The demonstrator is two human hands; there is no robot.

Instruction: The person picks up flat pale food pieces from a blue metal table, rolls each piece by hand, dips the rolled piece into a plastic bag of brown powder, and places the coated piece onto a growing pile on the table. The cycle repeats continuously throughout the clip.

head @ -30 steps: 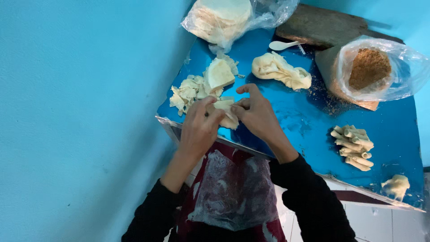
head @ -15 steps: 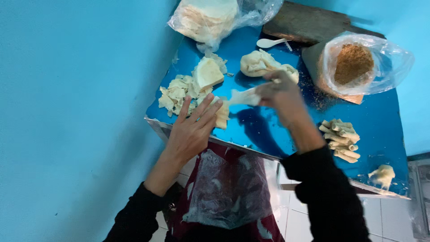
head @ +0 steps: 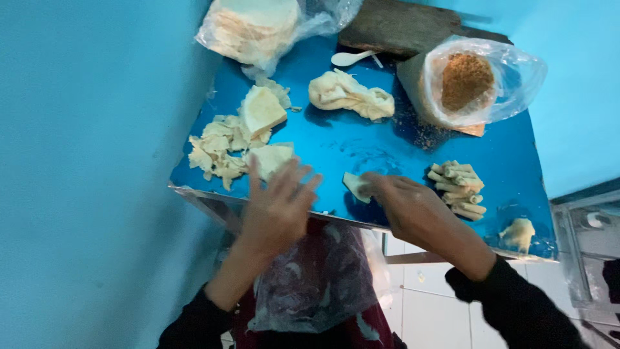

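My right hand (head: 407, 207) rests on the shiny blue table (head: 361, 145) near its front edge, fingers closed on a small pale pastry sheet piece (head: 356, 186) that lies flat there. My left hand (head: 276, 205) hovers open over the front edge, fingers spread, holding nothing, just below a triangular pastry sheet (head: 271, 158). To the left lies a heap of torn pastry scraps (head: 216, 152). A pile of rolled pastries (head: 460, 187) sits right of my right hand.
A bag of round pastry sheets (head: 255, 26) is at the back left, a crumpled dough lump (head: 352, 95) and white spoon (head: 349, 58) mid-back, a bag of brown crumbly filling (head: 466, 81) back right, one dough piece (head: 518, 234) at the front right corner. A blue wall borders the left.
My right hand carried a pastry piece away from the left hand, out over the table, then down to the front edge. The left hand has opened and drawn back.
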